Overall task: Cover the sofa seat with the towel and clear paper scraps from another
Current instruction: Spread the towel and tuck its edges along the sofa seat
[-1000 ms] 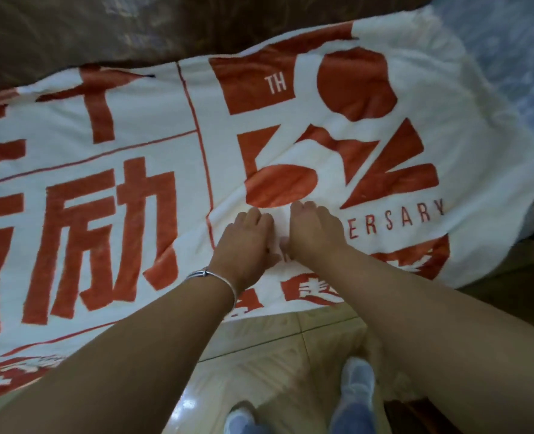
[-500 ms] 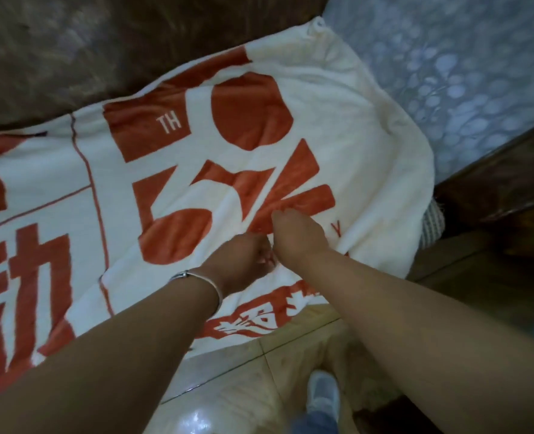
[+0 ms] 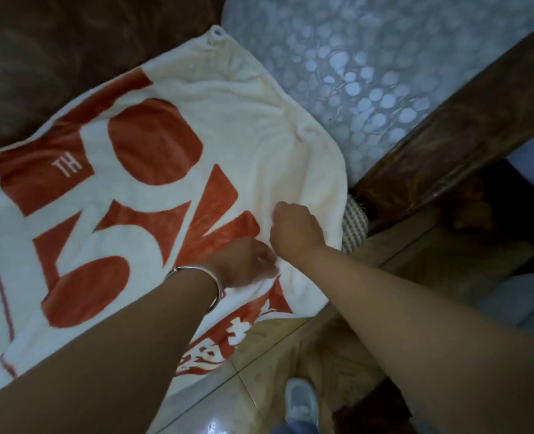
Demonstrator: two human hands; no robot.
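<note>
A white towel with big red print lies spread over the sofa seat, its front edge hanging toward the floor. Both hands rest on its right front part, side by side. My left hand, with a silver bangle on the wrist, presses on the red print. Just right of it and a little farther back, my right hand sits on plain white cloth, near the towel's right edge. The fingers of both hands are curled down into the cloth and their tips are hidden. No paper scraps are in view.
The brown sofa backrest runs along the top left. Right of the towel lies a seat with a pale blue bubble-patterned cover, bordered by a dark wooden frame. A striped woven cushion edge shows under the towel's corner. Below are tiled floor and my shoe.
Both hands have slid rightward across the towel, from the printed lettering to the plain white part near its right edge. My view has swung right, showing more of the neighbouring seat.
</note>
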